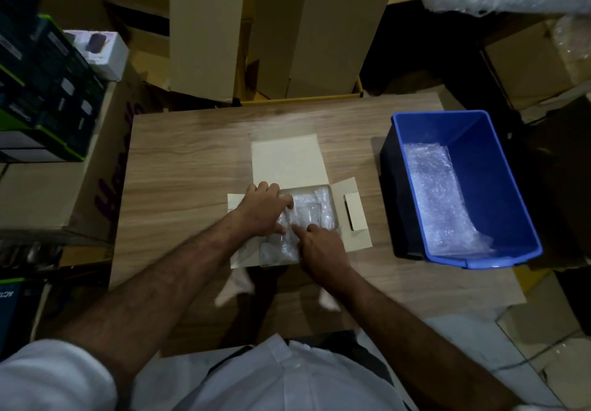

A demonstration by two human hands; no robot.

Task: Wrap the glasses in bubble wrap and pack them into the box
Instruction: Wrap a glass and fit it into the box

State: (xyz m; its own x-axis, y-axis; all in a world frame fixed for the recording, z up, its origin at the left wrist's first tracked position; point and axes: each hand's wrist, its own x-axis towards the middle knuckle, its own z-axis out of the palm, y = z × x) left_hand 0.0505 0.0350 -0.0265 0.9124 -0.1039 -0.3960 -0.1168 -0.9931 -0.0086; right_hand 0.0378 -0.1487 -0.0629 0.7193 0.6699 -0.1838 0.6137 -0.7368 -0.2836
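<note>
**Both hands on the wrapped bundle in the open box**

Nearest the camera is a white shirt (287, 378), smooth and pale, with two bare forearms reaching forward over a table (179, 161) of wood-grain laminate.

The right hand (323, 250) lies palm down at the near edge of the bundle (297, 225), fingers bent, their tips pressing into the clear, crinkled bubble wrap. The left hand (262, 207) comes in from the left side, knuckles up, fingers curled over the wrap with the thumb beneath; it appears to grip the bundle. The glasses inside cannot be made out through the wrap.

The bundle sits in a shallow, flat cardboard box (355, 212), off-white and matte, its lid folded back away from the person and side flaps spread flat on the table.

To the right, well apart from the box, stands a blue bin (499, 167), rectangular and smooth-walled plastic, with a glossy sheet of bubble wrap lying inside.

Beyond the table are plain brown cartons (307, 26); at far left, dark stacked boxes (41, 90).
</note>
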